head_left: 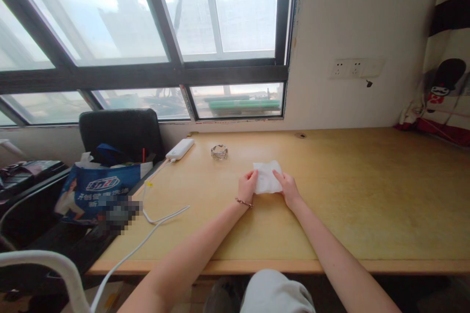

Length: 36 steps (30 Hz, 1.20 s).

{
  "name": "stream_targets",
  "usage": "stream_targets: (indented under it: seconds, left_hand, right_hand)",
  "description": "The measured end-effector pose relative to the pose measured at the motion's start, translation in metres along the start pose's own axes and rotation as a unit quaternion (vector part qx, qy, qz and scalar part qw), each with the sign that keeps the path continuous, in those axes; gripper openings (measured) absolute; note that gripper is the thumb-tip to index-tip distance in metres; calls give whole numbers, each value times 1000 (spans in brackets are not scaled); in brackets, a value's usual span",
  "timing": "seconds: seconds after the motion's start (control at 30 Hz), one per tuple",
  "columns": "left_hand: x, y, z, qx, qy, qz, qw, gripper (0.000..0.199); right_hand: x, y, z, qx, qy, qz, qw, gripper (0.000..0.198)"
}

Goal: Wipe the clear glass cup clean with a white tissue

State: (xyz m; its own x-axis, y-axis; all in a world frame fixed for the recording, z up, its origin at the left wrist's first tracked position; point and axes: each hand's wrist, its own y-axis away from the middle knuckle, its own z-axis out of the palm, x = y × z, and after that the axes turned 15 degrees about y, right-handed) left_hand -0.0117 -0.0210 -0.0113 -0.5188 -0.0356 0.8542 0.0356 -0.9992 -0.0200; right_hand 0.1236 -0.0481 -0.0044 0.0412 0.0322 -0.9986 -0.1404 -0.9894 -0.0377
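Note:
A white folded tissue (267,179) is held up over the wooden table between my two hands. My left hand (248,187) pinches its left edge, thumb on the near face. On the opposite edge, my right hand (289,188) grips it the same way, with the thumb in front. The fingers of both hands are mostly hidden behind the tissue. A braided bracelet (244,202) circles my left wrist. Beyond my left hand, a silver openwork metal ring-shaped piece (219,152) rests on the table.
A white power bank (180,149) lies at the table's far left, a white cable (161,220) trailing over the left edge. A blue bag (99,190) sits on the black chair (121,129). Wall sockets (356,68) and a patterned curtain (444,73) are to the right.

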Motion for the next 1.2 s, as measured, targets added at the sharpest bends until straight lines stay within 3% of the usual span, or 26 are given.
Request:
stream_targets:
  seconds: [0.27, 0.4, 0.53, 0.73, 0.8, 0.97, 1.1, 1.2]
  left_hand:
    - [2, 1, -1, 4, 0, 14, 1000, 36]
    - [5, 4, 3, -27, 37, -24, 999, 41]
    - [9, 8, 6, -65, 26, -45, 997, 47]
    - [8, 7, 3, -38, -4, -56, 998, 46]
    - [6, 6, 1, -34, -3, -54, 998, 44]
    - [4, 3, -1, -30, 1, -40, 999, 39]
    - [14, -10, -5, -29, -58, -27, 998, 38]
    - [34, -29, -23, -18, -132, 22, 991, 41]
  right_hand:
    - [0, -3, -3, 50, -116, 39, 991, 30]
    - [-5, -2, -3, 69, -135, 44, 987, 33]
    - [-5, -2, -4, 68, -120, 39, 990, 33]
    - [-2, -5, -7, 121, -76, 7, 990, 32]
    - [-3, -4, -7, 100, -88, 16, 991, 30]
    - [-6, -1, -5, -31, -101, 67, 992, 30]
    - [0, -7, -10, 54, -59, 55, 995, 26]
    - [7, -12, -16, 132, -1, 45, 990, 26]
